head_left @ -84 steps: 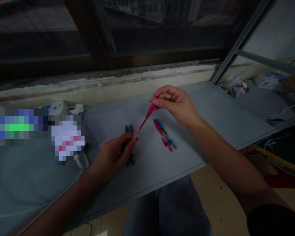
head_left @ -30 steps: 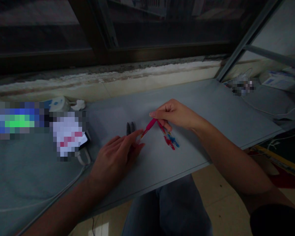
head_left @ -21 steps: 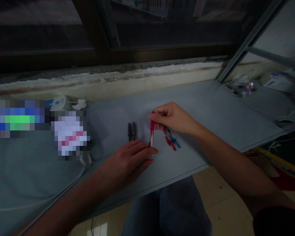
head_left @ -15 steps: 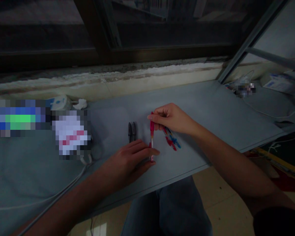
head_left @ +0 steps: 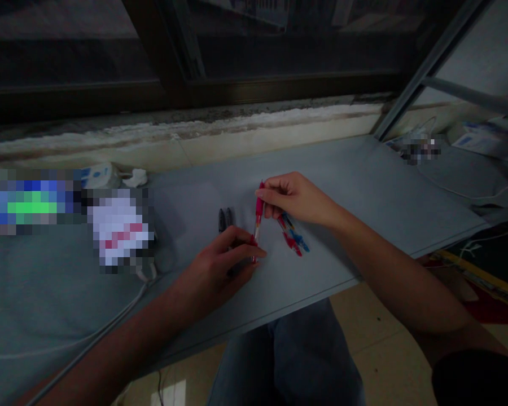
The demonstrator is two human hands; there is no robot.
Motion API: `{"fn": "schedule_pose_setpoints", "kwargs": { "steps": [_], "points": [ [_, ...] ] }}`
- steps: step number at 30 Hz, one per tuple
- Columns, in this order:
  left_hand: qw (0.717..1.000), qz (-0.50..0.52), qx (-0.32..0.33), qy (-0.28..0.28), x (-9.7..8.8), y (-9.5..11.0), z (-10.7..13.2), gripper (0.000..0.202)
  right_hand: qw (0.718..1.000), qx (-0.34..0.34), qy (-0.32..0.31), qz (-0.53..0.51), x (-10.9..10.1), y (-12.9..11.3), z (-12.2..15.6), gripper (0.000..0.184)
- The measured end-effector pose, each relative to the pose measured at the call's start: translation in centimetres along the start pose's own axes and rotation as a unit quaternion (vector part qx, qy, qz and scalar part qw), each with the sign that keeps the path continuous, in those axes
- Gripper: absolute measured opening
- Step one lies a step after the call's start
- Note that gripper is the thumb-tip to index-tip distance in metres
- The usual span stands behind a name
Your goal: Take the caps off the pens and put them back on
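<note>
Red pen (head_left: 258, 217) has tipped since the last frame, top now leaning toward my right, and it sits higher up the bench. My right hand (head_left: 294, 197) pinches its upper part narrowly between thumb and fingers. My left hand (head_left: 218, 270) is half curled, fingers crossing the lower barrel; I can't tell if it grips or only touches. One pen here: red grip and top, clear lower barrel, tip pointing toward me, held above the bench's middle. Just left of my left fingers, two black pen-like items (head_left: 225, 220) lie side by side. Just beyond my right hand, a small bunch of red-and-blue plastic pieces (head_left: 293, 238) lies on the grey bench (head_left: 355, 186); exact count unclear. Further left are one white round object (head_left: 99, 176), one tissue (head_left: 135, 178) and two pixelated items (head_left: 121, 228) (head_left: 25, 200). Window sill (head_left: 186, 135) runs along the bench's far edge.
</note>
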State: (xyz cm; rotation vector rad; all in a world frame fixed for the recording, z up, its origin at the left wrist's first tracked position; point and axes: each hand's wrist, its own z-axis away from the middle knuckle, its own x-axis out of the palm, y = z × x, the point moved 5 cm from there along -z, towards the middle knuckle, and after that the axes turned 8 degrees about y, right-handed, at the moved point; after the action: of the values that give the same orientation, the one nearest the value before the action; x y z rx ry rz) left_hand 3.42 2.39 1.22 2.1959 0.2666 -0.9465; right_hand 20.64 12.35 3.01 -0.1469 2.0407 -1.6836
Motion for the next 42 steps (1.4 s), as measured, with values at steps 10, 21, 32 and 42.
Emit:
{"fn": "schedule_pose_setpoints", "kwargs": {
  "steps": [10, 21, 32, 42],
  "points": [
    [0.999, 0.038, 0.009, -0.008, -0.1, 0.2, 0.2, 0.024, 1.000, 0.002, -0.021, 0.002, 0.0, -0.7, 0.3, 0.040],
    [0.996, 0.078, 0.025, 0.017, -0.9, 1.1, 0.1, 0.024, 0.994, 0.037, -0.085, -0.064, 0.6, -0.9, 0.5, 0.037],
    [0.996, 0.089, 0.010, 0.014, -0.7, 1.2, -0.2, 0.033, 0.993, 0.037, -0.089, -0.064, 0.7, -1.0, 0.6, 0.040],
    [0.995, 0.099, -0.014, -0.013, -0.2, 0.7, 0.3, 0.020, 0.990, 0.055, -0.119, -0.045, 0.9, -0.9, 0.7, 0.038]
  ]
}}
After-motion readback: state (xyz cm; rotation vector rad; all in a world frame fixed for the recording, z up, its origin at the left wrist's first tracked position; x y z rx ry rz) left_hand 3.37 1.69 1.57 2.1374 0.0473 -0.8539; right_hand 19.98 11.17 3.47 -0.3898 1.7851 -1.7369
